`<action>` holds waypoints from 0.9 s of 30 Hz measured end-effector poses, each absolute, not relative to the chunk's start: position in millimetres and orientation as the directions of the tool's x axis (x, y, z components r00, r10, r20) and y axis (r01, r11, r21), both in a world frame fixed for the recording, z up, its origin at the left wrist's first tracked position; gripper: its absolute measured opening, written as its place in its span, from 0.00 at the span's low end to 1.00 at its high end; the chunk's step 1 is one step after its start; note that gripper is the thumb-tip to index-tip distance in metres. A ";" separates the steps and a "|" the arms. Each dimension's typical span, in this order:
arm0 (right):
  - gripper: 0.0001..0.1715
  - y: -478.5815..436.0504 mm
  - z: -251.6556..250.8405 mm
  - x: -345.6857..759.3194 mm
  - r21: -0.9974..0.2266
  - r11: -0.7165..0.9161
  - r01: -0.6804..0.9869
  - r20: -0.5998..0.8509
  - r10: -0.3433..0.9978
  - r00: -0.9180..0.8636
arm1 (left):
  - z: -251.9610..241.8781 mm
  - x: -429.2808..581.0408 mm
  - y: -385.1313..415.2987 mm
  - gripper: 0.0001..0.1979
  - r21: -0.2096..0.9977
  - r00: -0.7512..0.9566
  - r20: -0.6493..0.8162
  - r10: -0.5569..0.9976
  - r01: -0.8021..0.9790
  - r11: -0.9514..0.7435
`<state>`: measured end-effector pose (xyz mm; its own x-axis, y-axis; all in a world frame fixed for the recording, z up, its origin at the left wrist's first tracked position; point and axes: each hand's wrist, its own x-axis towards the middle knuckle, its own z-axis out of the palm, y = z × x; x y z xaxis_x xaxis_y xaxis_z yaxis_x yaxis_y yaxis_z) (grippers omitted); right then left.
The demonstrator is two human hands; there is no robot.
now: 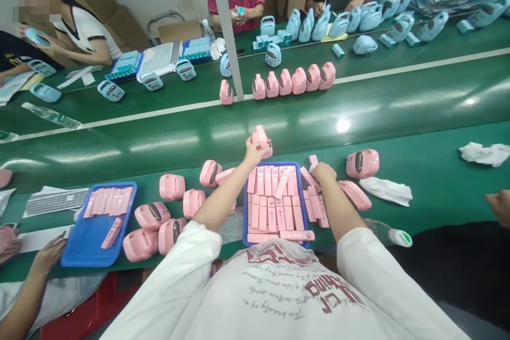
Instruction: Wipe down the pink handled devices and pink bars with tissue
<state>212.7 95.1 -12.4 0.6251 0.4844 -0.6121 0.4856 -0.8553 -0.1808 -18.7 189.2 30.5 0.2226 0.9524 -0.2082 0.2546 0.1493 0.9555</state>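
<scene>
Over the far rim of the blue tray (287, 164), the left hand (253, 149) is closed around a pink device (263, 140), and at 4 o'clock from it, quite near, the right hand (324, 172) pinches a small pink strip (313, 160), its long axis pointing roughly to 12 o'clock.

Bright overhead light leaves white glare on the glossy green belt (342, 125); the edges bow, fisheye-like.

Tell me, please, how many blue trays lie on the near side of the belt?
2: one tray ahead, packed with pink strips; a second tray at the left, partly filled. None seems hidden.
</scene>
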 end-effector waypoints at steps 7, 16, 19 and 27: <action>0.22 135.9 -12.4 217.1 -0.239 -0.786 0.570 -0.576 0.588 0.568 | -14.5 14.6 250.6 0.14 0.961 0.261 -0.206 0.943 0.234 0.145; 0.24 238.4 -26.5 172.3 -0.409 -0.713 0.569 -0.557 0.689 0.464 | -37.1 20.4 250.6 0.35 0.945 0.289 -0.270 0.919 0.261 0.196; 0.23 244.8 -33.7 164.5 -0.479 -0.702 0.526 -0.544 0.708 0.450 | -21.9 -12.7 245.2 0.47 0.935 0.285 -0.301 0.910 0.276 0.223; 0.20 201.7 -26.1 174.8 -0.767 -0.628 0.132 -0.474 0.693 0.543 | 21.3 -146.1 162.4 0.26 0.800 0.063 -0.473 0.879 0.447 0.399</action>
